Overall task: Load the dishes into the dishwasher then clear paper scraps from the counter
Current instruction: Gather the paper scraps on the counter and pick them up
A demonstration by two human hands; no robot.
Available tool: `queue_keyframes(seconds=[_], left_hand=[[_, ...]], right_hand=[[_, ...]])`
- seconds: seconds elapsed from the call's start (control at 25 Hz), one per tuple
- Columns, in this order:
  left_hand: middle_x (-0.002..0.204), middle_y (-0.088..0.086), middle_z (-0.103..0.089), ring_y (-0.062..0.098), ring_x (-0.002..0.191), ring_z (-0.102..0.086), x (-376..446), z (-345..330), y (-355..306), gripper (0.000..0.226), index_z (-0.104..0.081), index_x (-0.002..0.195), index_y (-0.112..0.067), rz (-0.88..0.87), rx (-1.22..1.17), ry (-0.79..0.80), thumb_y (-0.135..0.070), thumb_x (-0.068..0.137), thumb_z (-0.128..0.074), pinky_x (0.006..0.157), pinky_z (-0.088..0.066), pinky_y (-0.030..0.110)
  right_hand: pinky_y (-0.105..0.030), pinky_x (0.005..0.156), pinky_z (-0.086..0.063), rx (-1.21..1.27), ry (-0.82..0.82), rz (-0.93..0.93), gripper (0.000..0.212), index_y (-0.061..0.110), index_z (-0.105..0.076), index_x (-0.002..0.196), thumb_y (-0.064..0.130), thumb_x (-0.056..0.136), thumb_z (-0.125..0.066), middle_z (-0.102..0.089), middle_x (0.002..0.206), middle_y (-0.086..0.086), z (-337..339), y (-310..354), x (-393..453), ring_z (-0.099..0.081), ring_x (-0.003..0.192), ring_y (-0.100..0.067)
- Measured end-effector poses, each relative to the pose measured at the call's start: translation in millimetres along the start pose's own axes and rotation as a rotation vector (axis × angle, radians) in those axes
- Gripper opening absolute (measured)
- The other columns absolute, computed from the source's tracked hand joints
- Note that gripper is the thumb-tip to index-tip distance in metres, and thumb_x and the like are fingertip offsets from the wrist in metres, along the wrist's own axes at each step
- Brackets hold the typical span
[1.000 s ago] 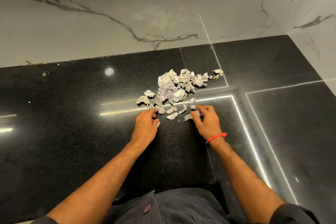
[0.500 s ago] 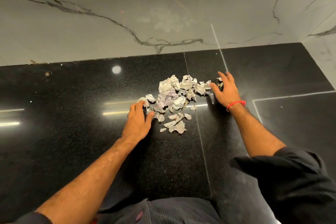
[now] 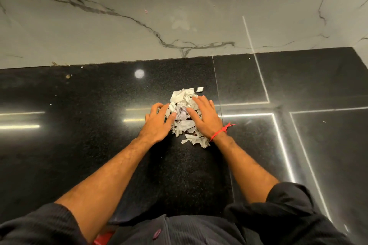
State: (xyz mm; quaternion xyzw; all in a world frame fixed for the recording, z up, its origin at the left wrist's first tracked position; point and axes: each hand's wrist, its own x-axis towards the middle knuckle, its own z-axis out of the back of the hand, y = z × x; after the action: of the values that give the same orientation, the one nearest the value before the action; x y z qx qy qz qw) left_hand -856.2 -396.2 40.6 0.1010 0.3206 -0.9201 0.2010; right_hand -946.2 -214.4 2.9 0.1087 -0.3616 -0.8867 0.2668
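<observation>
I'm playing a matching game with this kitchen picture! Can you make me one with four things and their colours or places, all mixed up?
Things:
1. paper scraps
2. wrist band
3. counter
4. wall

Descriptions:
A. shiny black
B. red
C. heaped between the left hand and the right hand
D. pale with dark veins

Pairs: 1-C, 2-B, 3-A, 4-D

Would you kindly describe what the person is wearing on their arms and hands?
Both forearms are bare, with dark ribbed sleeves pushed up near the elbows. The right hand has a thin red thread band tied round its wrist, loose ends sticking out. The left hand and its wrist carry nothing. No gloves or rings are visible.
</observation>
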Motion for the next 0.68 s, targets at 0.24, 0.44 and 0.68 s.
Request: queue_keyframes(seconds=[0.24, 0.44, 0.68], left_hand=[[0.149, -0.003, -0.038, 0.015, 0.133, -0.042, -19, 5, 25, 0.055, -0.042, 0.149, -0.023, -0.094, -0.161, -0.016, -0.036, 0.099, -0.059, 0.115, -0.037, 0.041], [0.164, -0.004, -0.003, 0.037, 0.148, -0.018, -25, 24, 26, 0.101, -0.013, 0.156, -0.045, -0.024, -0.007, 0.025, -0.067, 0.076, -0.071, 0.116, -0.030, 0.060], [0.150, -0.003, -0.036, 0.024, 0.137, -0.036, -24, 8, -8, 0.079, -0.035, 0.151, -0.037, -0.178, 0.123, 0.139, -0.037, 0.084, -0.077, 0.113, -0.036, 0.043]], right_hand=[[-0.046, 0.117, -0.027, 0.125, 0.068, 0.045, 0.068, 0.018, -0.036, 0.148, 0.055, 0.093, -0.052, -0.040, 0.149, -0.005, 8, 15, -26, -0.031, 0.141, -0.019], [-0.051, 0.114, -0.030, -0.275, 0.280, -0.131, 0.115, 0.040, -0.005, 0.153, 0.079, 0.064, -0.066, -0.017, 0.155, -0.006, 51, 22, -24, -0.022, 0.137, -0.034], [-0.051, 0.105, -0.040, -0.312, 0.318, -0.049, 0.085, 0.038, -0.027, 0.149, 0.047, 0.078, -0.075, -0.025, 0.151, -0.007, 13, 35, -25, -0.033, 0.130, -0.036]])
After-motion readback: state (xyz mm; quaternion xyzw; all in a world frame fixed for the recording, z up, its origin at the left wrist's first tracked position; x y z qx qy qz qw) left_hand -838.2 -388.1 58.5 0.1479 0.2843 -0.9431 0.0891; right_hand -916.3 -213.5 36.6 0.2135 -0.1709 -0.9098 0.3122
